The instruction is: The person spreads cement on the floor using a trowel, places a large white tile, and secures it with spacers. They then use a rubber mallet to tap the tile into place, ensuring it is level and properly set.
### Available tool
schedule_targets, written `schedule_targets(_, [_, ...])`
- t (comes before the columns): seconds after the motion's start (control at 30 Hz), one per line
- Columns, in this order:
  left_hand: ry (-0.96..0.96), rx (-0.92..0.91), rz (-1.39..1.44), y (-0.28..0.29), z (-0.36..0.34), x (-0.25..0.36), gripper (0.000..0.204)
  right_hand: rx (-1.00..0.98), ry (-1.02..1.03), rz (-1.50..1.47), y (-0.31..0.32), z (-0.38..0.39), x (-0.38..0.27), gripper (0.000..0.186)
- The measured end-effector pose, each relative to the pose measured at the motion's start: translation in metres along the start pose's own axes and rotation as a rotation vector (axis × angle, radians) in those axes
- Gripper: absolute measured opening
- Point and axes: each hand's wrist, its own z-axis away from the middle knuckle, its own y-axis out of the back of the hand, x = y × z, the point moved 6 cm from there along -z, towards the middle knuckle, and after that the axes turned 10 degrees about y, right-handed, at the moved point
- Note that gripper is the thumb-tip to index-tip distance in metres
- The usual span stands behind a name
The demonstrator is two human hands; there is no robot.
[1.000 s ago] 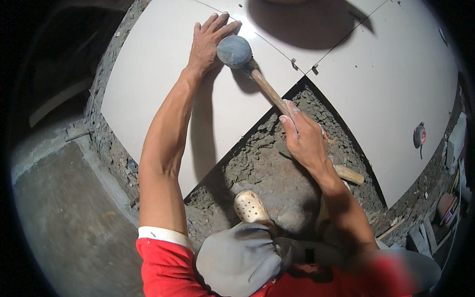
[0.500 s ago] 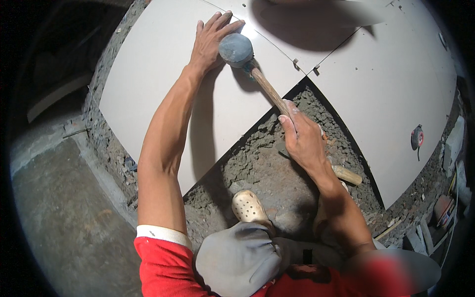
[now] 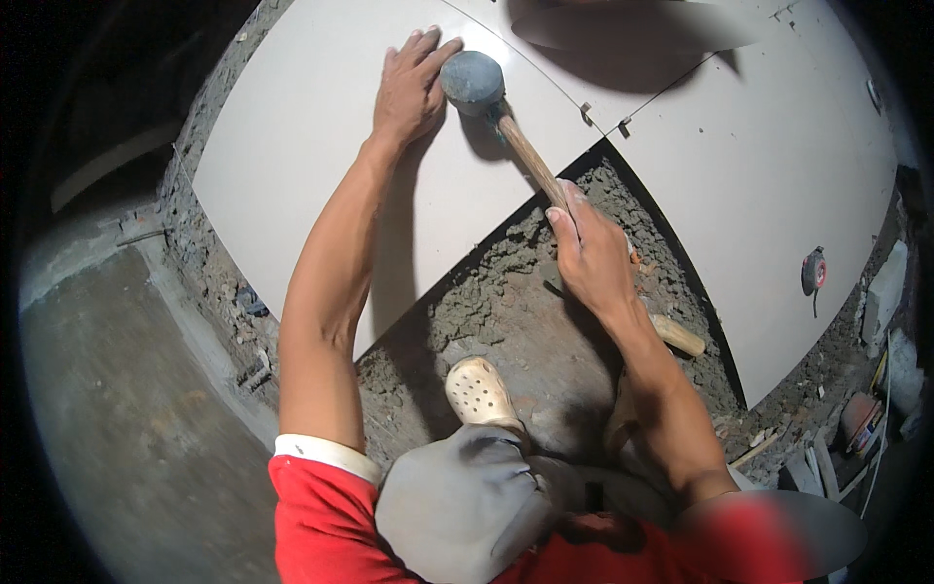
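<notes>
In my right hand (image 3: 592, 248) is the wooden handle of a rubber mallet (image 3: 474, 82). The fingers wrap round the handle's near end. Its round grey-blue head hangs over a large white floor tile (image 3: 302, 165), close to my left hand; I cannot tell whether it touches the tile. My left hand (image 3: 411, 92) lies on that tile with its fingers stretched out and apart, holding nothing. Grey mortar (image 3: 486, 282) shows along the tile's dark near edge. Small clips (image 3: 625, 126) stand in the joints where tiles meet.
A tape measure (image 3: 814, 271) lies on the right-hand tile (image 3: 769, 195). On the mortar near my right forearm is a short pale wooden piece (image 3: 678, 335). My clog (image 3: 481, 391) stands on the rough ground. Rubble and broken tile pieces (image 3: 883, 292) lie at the far right.
The view has shifted slightly. My left hand has drawn a little nearer along the tile, and the mallet head has moved slightly up and right. My right hand keeps its grip.
</notes>
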Motion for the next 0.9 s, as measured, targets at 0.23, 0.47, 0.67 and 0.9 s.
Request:
schedule_targets(0.23, [0.279, -0.066, -0.125, 0.062, 0.129, -0.017, 0.051, -0.042, -0.013, -0.044, -0.006, 0.008, -0.006, 0.045])
schedule_targets(0.47, [0.639, -0.041, -0.294, 0.114, 0.211, -0.050, 0.081, -0.016, 0.069, 0.031, -0.018, 0.004, -0.022, 0.040])
schedule_targets(0.67, [0.693, -0.099, -0.364, 0.112, 0.214, -0.059, 0.096, -0.066, 0.318, 0.222, -0.029, -0.031, -0.060, 0.045])
schedule_targets(0.9, [0.709, -0.133, -0.347, 0.114, 0.208, -0.055, 0.094, -0.118, 0.385, 0.373, -0.057, -0.089, -0.071, 0.044])
